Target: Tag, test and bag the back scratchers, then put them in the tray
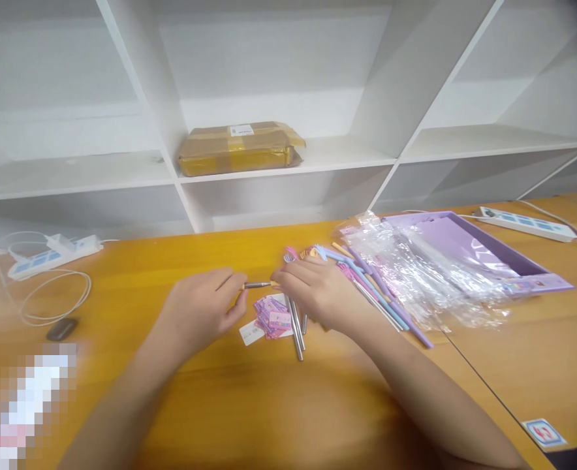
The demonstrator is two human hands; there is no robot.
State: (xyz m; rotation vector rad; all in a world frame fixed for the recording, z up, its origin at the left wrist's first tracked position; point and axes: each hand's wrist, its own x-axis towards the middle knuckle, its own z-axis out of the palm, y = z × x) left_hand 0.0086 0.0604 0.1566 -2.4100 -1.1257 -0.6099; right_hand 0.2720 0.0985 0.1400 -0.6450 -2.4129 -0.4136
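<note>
Between my two hands runs a thin telescopic back scratcher (258, 285), its stepped metal middle bare and bits of yellow showing at both sides. My left hand (203, 307) pinches its left end between thumb and fingers. The other end is gripped by my right hand (318, 290), whose curled fingers hide it. Under and beside my right hand lie several metal tubes (296, 329) and small claw-shaped heads (291, 253) in pink, yellow and blue. A loose pile of pink-purple cards (275, 318) rests on the table below the held piece.
Coloured rods (386, 303) lie right of my right hand, beside crumpled clear plastic bags (406, 267) overlapping a purple box (528, 264). Power strips (53, 254) and cables are on both sides. White shelving (288, 171) holding a taped parcel (239, 151) stands behind.
</note>
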